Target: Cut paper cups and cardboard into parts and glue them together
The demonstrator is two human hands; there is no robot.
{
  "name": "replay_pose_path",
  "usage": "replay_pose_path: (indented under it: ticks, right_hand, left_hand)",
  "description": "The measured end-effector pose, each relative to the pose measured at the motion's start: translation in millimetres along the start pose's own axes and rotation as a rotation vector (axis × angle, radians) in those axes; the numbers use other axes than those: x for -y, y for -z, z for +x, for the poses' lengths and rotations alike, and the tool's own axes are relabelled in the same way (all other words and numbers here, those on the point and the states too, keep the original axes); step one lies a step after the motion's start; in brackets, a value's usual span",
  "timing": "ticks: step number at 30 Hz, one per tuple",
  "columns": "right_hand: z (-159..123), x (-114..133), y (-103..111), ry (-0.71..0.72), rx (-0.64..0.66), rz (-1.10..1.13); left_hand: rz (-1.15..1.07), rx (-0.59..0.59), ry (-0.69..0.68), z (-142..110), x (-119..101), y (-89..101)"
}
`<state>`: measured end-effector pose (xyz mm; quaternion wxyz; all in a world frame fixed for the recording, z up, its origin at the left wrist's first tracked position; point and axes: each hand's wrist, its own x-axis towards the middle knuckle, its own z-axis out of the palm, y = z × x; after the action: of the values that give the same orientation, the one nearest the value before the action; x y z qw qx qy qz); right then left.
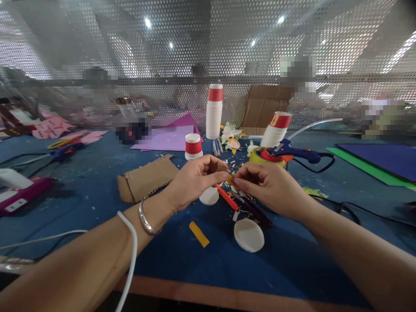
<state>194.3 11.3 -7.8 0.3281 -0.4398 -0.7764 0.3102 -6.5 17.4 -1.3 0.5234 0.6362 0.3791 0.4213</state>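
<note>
Both my hands meet over the middle of the table, pinching a small orange paper piece (230,179) between them. My left hand (199,177) has thumb and fingertips closed on its left end. On its right end, my right hand (264,184) grips with thumb and curled fingers. Beneath them lie an orange-red craft knife (227,197) and dark scissors (251,208), partly hidden. Nearer to me, an orange paper strip (199,234) lies flat. A white paper disc (249,235) is to its right, and another white disc (209,196) shows under my left hand.
A red-and-white paper cup (193,146), cup stacks (214,112) and markers (216,147) stand or lie behind my hands. A blue glue gun (297,152) rests on a yellow tape roll (264,157). Cardboard (147,178) is left. A white cable (132,255) crosses my left forearm.
</note>
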Motion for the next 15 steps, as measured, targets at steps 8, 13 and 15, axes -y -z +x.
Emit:
replay_pose_path:
  ticks: [8,13,15]
  right_hand:
    - [-0.8,1.3,0.2,-0.004,-0.015,-0.027]
    - [0.1,-1.2,0.1,0.013,-0.040,-0.024]
    - [0.5,-0.8,0.1,0.021,-0.043,-0.025]
  left_hand:
    - [-0.065,-0.031,0.029,1.2,1.5,3.9]
    - [0.034,-0.016,0.004,-0.1,0.8,4.9]
    - [0.074,0.007,0.004,-0.9,0.3,4.5]
